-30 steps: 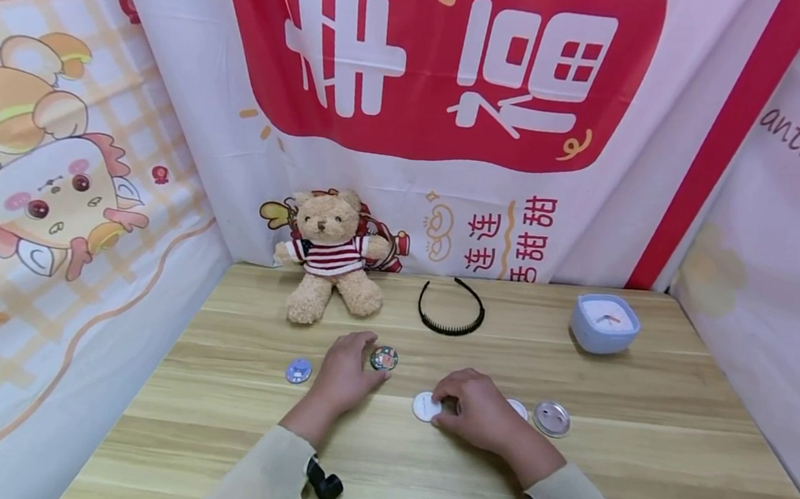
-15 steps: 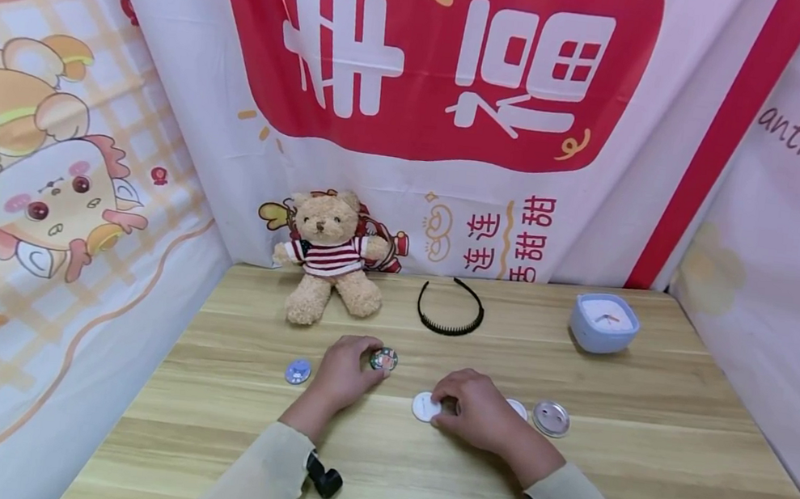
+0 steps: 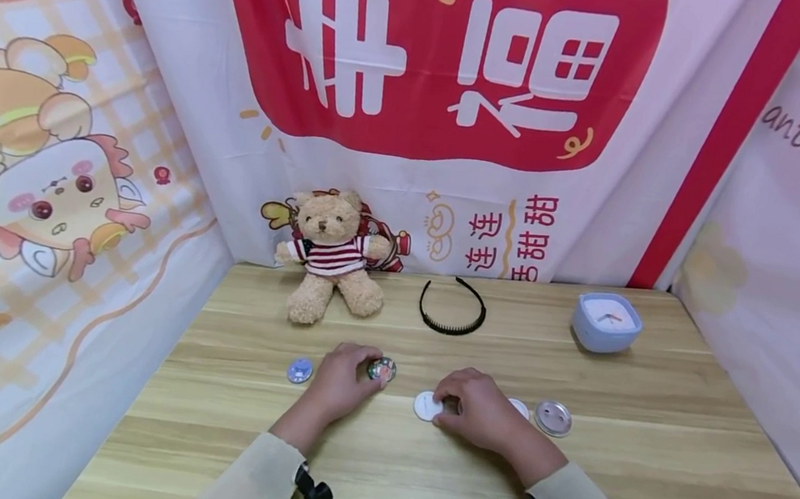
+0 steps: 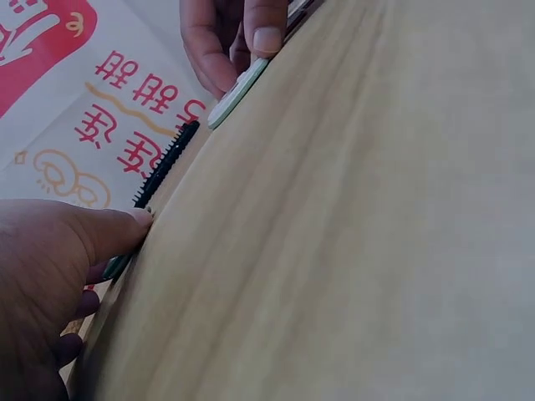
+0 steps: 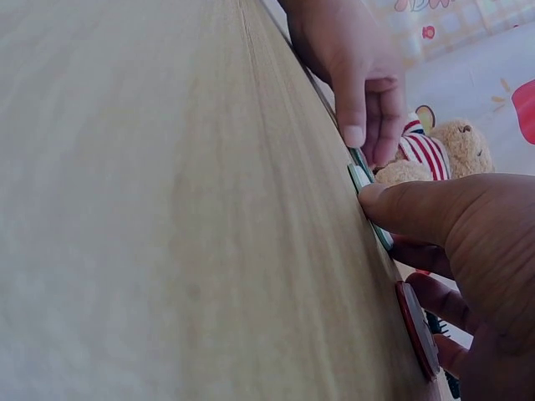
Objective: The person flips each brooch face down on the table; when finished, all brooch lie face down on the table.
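Left hand: its thumb and fingers (image 3: 342,382) hold a small gap, pinching a dark-green patterned round badge by the edges.
Green badge: it sits (image 3: 382,369) between those fingertips, at or just above the tabletop; the views do not settle which.
Right hand: it (image 3: 480,411) is bent at the fingers, thumb and fingertips narrow on a white round badge.
White badge: it lies (image 3: 427,406) at the table surface, to the right of the green badge and apart from it; the left wrist view shows its pale-green rim.
Beside the right hand: a second white disc (image 3: 518,408) peeks out, mostly hidden behind the hand; just right of it is a silver badge back (image 3: 554,418), metal side up.
Red-edged badge: in the right wrist view it (image 5: 416,330) is next to the right hand's lower fingers; whether it is the second white disc cannot be told.
Blue badge: it lies (image 3: 299,370) to the left of the left hand, near it.
Back of the table: a teddy bear (image 3: 329,257) in a striped shirt sits against the backdrop, a black toothed headband (image 3: 451,324) lies mid-table, and a light-blue rounded-square clock (image 3: 606,324) stands at the right.
Table: light wood-grain (image 3: 376,475).
Backdrop: white cloth with a red panel (image 3: 431,49) bearing large white characters.
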Demonstrator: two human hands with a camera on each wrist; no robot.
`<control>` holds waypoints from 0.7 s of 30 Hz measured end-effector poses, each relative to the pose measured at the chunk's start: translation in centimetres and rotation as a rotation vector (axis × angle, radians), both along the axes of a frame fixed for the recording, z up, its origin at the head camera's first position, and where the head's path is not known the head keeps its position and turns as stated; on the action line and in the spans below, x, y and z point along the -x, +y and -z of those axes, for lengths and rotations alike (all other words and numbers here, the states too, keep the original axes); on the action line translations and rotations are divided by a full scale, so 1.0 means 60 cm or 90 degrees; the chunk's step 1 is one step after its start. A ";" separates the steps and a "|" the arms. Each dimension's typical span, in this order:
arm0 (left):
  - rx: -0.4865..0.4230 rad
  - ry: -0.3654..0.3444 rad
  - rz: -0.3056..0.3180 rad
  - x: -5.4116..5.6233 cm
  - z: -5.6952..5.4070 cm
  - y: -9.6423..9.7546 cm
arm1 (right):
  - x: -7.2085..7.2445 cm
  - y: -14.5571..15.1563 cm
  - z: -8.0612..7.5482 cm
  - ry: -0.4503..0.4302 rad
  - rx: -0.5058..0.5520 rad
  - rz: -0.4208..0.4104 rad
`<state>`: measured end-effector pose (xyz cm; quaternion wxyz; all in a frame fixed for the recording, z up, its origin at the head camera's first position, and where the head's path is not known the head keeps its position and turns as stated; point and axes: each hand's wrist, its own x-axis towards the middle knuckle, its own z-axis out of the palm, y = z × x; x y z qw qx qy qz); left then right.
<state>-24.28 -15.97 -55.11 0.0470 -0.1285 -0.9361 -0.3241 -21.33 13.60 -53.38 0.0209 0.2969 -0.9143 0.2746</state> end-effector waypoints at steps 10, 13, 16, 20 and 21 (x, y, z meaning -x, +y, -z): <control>-0.001 -0.012 0.055 -0.049 0.002 -0.015 | 0.001 0.002 0.003 -0.008 -0.009 0.013; -0.006 -0.009 0.073 -0.060 0.001 -0.021 | 0.000 0.001 0.003 -0.003 0.000 0.009; -0.008 -0.004 0.094 -0.069 0.000 -0.027 | -0.001 0.001 0.002 -0.003 0.004 0.007; 0.006 0.008 0.114 -0.074 -0.001 -0.032 | 0.000 -0.001 0.000 -0.011 -0.005 0.013; 0.008 0.009 0.116 -0.074 -0.001 -0.032 | 0.000 -0.001 0.000 -0.013 -0.006 0.014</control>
